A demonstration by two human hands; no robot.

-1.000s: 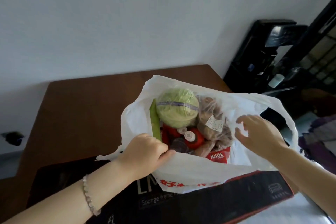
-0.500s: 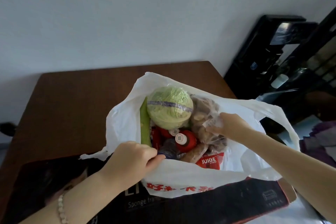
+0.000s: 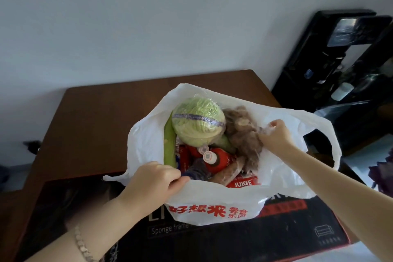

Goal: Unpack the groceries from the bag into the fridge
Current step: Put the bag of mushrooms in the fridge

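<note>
A white plastic grocery bag [image 3: 212,202] with red lettering stands open on a black carton. Inside lie a wrapped green cabbage [image 3: 197,126], a long green vegetable [image 3: 169,144], red bottles [image 3: 214,158], a red juice pack [image 3: 242,183] and a clear bag of brown mushrooms [image 3: 244,136]. My left hand [image 3: 153,183] grips the bag's near rim and holds it open. My right hand [image 3: 276,134] pinches the clear plastic of the mushroom bag at its right side. No fridge is in view.
The black carton [image 3: 234,238] lies on a brown wooden table [image 3: 95,125] against a white wall. A black appliance [image 3: 331,66] with a white cup stands to the right of the table.
My right hand reached from the bag's right rim into the bag and took hold of the mushroom bag's plastic. My left hand kept its grip on the near rim.
</note>
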